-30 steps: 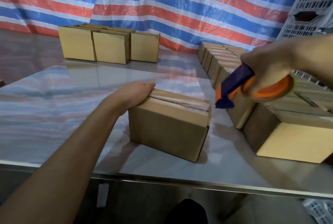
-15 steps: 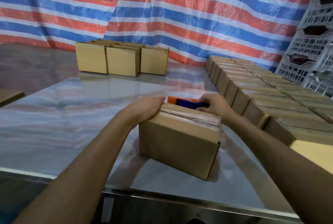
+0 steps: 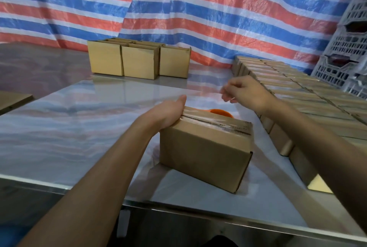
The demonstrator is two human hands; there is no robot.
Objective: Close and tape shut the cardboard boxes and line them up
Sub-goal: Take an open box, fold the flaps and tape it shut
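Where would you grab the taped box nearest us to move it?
Likely by its short ends, one hand from each side. The taped box lies with a long face toward you; the left hand is on its left end, and the right end stands clear of the row of boxes.

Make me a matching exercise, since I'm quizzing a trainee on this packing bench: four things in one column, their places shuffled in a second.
Things
1. left hand
2. right hand
3. orange tape dispenser
4. three open boxes

Places
A. on the far side of the table, by the striped tarp
B. behind the taped box, mostly hidden
C. against the taped box's left end
D. in the air above the table, holding nothing

Pairs: 1-C, 2-D, 3-B, 4-A
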